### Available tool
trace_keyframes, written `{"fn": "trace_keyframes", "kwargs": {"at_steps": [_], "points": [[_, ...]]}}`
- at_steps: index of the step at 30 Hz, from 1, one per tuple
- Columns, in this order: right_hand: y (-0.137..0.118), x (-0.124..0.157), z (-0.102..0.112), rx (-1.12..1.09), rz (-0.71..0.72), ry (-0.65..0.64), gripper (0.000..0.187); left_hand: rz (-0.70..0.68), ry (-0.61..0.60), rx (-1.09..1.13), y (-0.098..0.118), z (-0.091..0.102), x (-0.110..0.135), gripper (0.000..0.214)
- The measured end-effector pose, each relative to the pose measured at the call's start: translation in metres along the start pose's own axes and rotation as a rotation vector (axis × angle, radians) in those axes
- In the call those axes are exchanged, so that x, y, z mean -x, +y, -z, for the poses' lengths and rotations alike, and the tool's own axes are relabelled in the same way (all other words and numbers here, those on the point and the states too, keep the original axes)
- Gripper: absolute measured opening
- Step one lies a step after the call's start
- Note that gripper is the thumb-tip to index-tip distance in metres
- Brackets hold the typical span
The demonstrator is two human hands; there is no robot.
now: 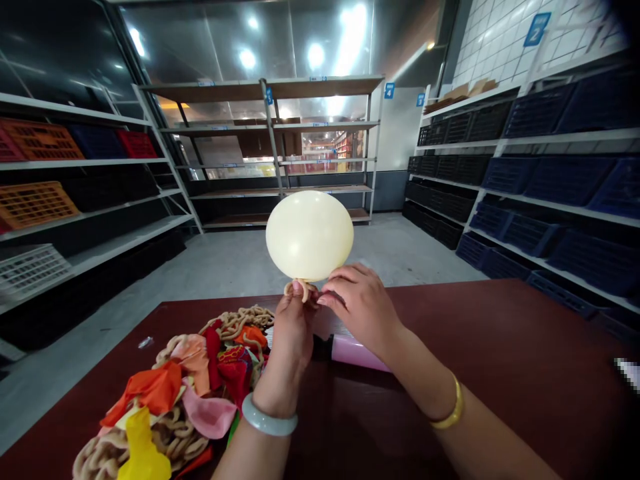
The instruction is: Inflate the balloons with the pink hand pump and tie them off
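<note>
A pale yellow inflated balloon (310,235) stands upright above my hands, its neck pointing down. My left hand (294,327) is closed just under it, pinching the neck together with a loop of thick beige cord (305,291). Beside it, my right hand (357,303) has bent fingers drawn together at the cord and the balloon's base; what lies between its fingertips is hidden. A pink cylinder (357,352), probably a balloon pump, lies on the table behind my right wrist. Left of my forearm is a heap of limp balloons (210,407) in several colours, mixed with more beige cord.
The dark red table (480,347) spans the foreground. A small clear plastic scrap (145,343) lies near its left edge. Shelves with orange crates (37,203) stand left, and shelves with blue crates (565,180) stand right. A metal rack (275,133) stands at the back.
</note>
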State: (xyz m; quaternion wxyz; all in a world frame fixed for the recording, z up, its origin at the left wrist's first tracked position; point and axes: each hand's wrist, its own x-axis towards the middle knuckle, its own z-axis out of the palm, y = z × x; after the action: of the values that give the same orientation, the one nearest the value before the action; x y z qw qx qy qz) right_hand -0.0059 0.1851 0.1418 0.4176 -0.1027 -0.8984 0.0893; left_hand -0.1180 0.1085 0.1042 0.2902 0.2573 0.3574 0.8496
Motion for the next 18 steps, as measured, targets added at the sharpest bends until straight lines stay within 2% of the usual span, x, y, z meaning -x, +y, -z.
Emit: {"fn": "trace_keyframes", "kwargs": {"at_steps": [5,9,14,18], "points": [[0.002,0.003,-0.022,-0.126,-0.165,-0.023,0.014,-0.047,0.063,-0.041,-0.012,0.001,-0.001,0.032],[0.007,0.004,-0.031,-0.195,-0.25,-0.04,0.012,-0.066,0.101,-0.134,-0.02,0.0,0.001,0.037],[0.006,0.006,-0.03,0.03,-0.177,-0.062,0.015,-0.111,0.122,-0.095,-0.022,0.001,-0.002,0.037],[0.005,0.006,-0.026,0.095,-0.131,-0.115,0.015,-0.136,0.19,-0.117,-0.02,0.006,-0.005,0.036]]}}
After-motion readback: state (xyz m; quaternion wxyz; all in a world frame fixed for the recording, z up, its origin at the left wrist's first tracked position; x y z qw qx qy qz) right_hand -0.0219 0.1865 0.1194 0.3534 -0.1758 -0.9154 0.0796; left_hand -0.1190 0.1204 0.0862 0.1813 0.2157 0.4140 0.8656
